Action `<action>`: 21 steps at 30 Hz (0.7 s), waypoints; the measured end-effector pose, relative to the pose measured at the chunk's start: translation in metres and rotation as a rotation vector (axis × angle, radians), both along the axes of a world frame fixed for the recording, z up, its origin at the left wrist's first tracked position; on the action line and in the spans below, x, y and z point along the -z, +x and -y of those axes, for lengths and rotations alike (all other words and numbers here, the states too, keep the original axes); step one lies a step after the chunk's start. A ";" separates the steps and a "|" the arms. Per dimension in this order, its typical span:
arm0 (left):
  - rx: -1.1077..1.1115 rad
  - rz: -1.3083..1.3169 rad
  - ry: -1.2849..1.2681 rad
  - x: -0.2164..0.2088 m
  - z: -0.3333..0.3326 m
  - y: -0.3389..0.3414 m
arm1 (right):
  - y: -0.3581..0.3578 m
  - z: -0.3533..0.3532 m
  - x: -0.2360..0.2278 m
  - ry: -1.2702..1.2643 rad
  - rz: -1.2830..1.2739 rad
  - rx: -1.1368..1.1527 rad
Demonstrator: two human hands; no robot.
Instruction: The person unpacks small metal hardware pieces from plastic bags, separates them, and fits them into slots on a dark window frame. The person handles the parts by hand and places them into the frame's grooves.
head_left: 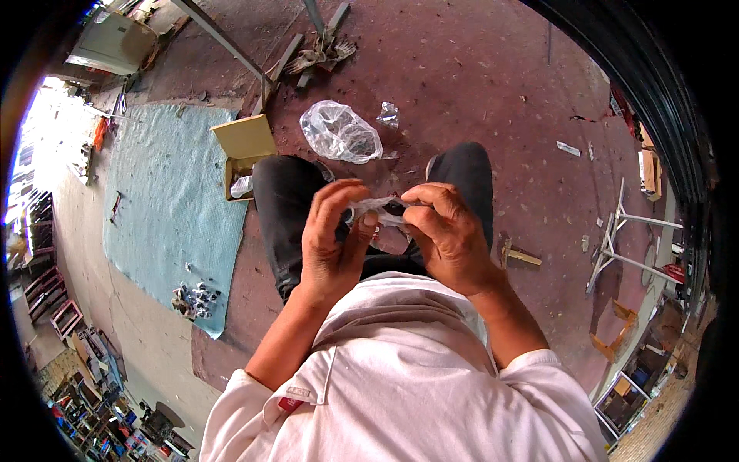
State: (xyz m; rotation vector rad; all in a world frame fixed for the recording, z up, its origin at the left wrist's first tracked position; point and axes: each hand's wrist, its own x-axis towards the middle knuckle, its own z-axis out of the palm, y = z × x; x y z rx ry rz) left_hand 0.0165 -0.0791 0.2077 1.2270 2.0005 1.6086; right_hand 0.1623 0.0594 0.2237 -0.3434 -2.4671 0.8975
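A seated person in a white shirt (431,369) and dark trousers (281,212) works a strip of clear plastic (377,205) between two bare hands, held up above the lap. The left hand (331,239) pinches one end between thumb and bent fingers; the right hand (446,235) grips the other, its thumb and fingers drawn together. Just beyond the fingertips, a crumpled clear bag (340,132) lies on the reddish floor (477,100), a small wrapper (389,115) beside it. Left of the fingers, a yellow box (245,137) stands open at the edge of a pale blue mat (169,177); farther left and nearer the body, small parts (196,300) lie heaped on the mat. Right of the fingers rests a wood-handled tool (525,256). Gloves (323,55) lie well beyond the fingers.
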 end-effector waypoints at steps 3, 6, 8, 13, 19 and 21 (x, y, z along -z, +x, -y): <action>-0.138 0.008 -0.090 0.005 0.003 0.006 | 0.000 0.008 0.003 0.025 -0.007 0.059; -0.097 0.143 -0.222 0.004 0.008 0.011 | 0.000 0.014 0.008 0.073 -0.023 0.087; -0.165 0.107 -0.258 -0.001 0.006 0.019 | -0.001 0.018 0.009 0.089 -0.034 0.103; -0.251 0.096 -0.442 -0.012 0.002 0.022 | 0.000 0.025 0.014 0.131 -0.044 0.148; -0.040 0.616 -0.349 -0.005 0.004 0.022 | -0.001 0.026 0.021 0.151 -0.060 0.166; 0.022 0.694 -0.323 -0.001 0.001 0.021 | -0.002 0.025 0.021 0.192 -0.058 0.127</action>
